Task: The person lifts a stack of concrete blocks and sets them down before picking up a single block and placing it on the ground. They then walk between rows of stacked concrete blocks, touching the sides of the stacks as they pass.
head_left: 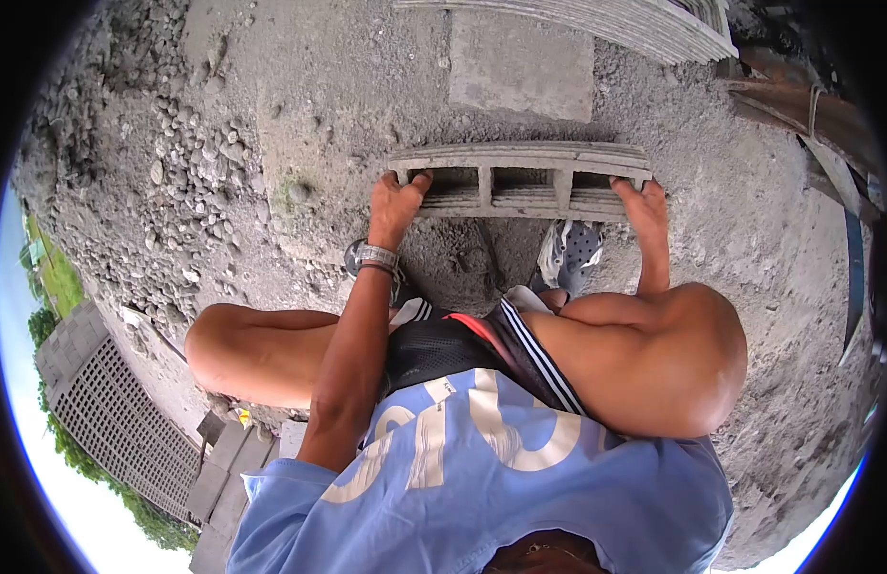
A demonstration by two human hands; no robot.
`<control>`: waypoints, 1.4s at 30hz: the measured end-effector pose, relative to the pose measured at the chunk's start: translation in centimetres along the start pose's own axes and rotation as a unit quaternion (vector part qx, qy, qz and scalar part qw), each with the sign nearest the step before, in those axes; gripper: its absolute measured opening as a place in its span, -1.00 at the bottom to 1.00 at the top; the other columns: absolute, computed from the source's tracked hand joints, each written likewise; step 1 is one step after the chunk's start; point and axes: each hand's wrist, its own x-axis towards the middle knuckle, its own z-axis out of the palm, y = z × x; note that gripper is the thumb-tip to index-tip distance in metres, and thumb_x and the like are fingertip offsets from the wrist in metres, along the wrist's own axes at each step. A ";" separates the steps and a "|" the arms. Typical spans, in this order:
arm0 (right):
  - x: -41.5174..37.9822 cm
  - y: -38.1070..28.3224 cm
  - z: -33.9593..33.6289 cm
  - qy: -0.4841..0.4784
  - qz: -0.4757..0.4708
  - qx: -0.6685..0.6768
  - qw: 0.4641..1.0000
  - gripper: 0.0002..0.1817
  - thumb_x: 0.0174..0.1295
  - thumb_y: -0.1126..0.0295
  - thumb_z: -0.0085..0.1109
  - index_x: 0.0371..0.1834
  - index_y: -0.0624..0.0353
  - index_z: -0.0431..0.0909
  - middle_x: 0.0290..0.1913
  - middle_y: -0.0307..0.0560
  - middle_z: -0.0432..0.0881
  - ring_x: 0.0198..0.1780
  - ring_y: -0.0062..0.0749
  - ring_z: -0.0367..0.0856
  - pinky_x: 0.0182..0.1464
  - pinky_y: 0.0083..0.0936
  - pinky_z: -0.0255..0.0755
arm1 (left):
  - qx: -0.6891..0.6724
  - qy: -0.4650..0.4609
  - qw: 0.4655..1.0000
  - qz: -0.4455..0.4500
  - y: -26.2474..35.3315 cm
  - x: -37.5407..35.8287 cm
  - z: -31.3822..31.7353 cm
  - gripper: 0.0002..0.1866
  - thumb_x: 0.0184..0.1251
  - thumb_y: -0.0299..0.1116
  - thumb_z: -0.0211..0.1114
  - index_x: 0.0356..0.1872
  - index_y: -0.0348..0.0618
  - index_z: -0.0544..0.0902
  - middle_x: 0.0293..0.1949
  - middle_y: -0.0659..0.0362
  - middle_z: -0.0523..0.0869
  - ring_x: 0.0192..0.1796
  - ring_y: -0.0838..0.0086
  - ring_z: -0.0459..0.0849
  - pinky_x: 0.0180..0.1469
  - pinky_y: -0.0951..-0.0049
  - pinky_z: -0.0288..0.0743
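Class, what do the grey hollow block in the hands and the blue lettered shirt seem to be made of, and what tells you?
Grey three-hollowed block: probably concrete, matte and unpainted, judging by its rough, dull walls.
Blue shirt with cream lettering: soft, matte fabric, since it drapes in folds; whether cotton or synthetic stays unclear.

The grey three-celled hollow block [520, 155] looks to me like rough, matt concrete; the blue short-sleeved shirt [520, 507] is matt cloth, the black white-striped shorts [429, 350] mesh, the grey ground [352, 96] gritty.

Lettering [427, 445] on shirt [481, 493]; illegible
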 end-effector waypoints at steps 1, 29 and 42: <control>0.1 0.2 0.1 0.012 0.001 -0.005 1.000 -0.57 0.07 0.28 0.34 -0.02 0.29 0.63 -0.12 -0.01 0.74 -0.07 -0.31 0.65 0.05 -0.46 0.43 | 0.020 0.004 1.000 -0.003 0.0 0.0 0.0 -0.31 0.07 -0.08 0.38 -0.12 -0.72 0.54 -0.25 -0.32 0.70 -0.14 0.07 0.73 -0.05 0.27 0.52; 4.6 -9.5 -6.0 0.015 -0.060 0.131 0.989 -0.67 0.02 0.45 0.23 -0.14 0.42 0.63 -0.26 -0.08 0.69 -0.19 -0.42 0.60 -0.08 -0.51 0.43 | -0.153 -0.121 0.978 0.070 14.7 2.8 -7.3 -0.52 0.04 -0.31 0.24 -0.06 -0.50 0.52 -0.23 -0.01 0.64 -0.21 0.34 0.59 -0.25 0.32 0.54; 5.2 -8.7 -4.8 0.080 -0.029 0.267 0.960 -0.23 0.28 -0.07 0.10 0.20 0.56 0.42 0.14 0.20 0.56 0.23 -0.17 0.47 0.29 -0.27 0.25 | -0.182 -0.070 0.974 0.116 18.3 4.2 -8.4 -0.02 0.18 0.32 0.06 0.35 -0.46 0.34 0.31 -0.23 0.45 0.32 0.07 0.42 0.22 0.01 0.32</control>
